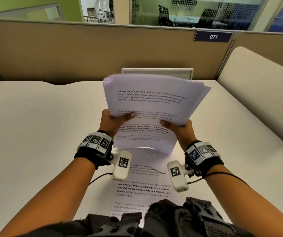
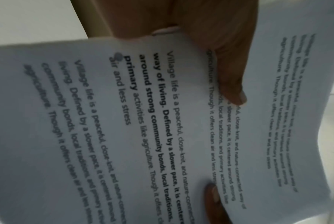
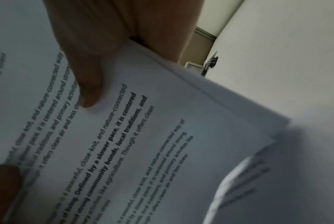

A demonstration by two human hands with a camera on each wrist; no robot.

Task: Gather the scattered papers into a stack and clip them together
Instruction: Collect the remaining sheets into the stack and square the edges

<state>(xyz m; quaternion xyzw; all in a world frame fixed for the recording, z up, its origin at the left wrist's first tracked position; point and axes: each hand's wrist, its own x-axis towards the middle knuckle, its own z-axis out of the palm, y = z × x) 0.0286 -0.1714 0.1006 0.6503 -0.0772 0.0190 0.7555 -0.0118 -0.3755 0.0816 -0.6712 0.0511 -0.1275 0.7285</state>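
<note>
Both hands hold a loose bunch of printed white papers (image 1: 154,94) lifted above the white desk (image 1: 43,134), the sheets fanned and uneven. My left hand (image 1: 120,118) grips the lower left edge, its thumb (image 2: 233,91) lying on top of the sheets. At the lower right edge my right hand (image 1: 178,128) pinches the bunch, thumb (image 3: 89,91) on the text. Two or more printed sheets (image 1: 142,189) lie flat on the desk under my wrists. A black binder clip (image 3: 212,61) sits far back on the desk; the held papers hide it in the head view.
A white framed tray (image 1: 157,71) stands at the back of the desk against the tan partition (image 1: 68,48). A cream panel (image 1: 257,91) borders the desk's right side. Bare desk surface lies to the left and right of the papers.
</note>
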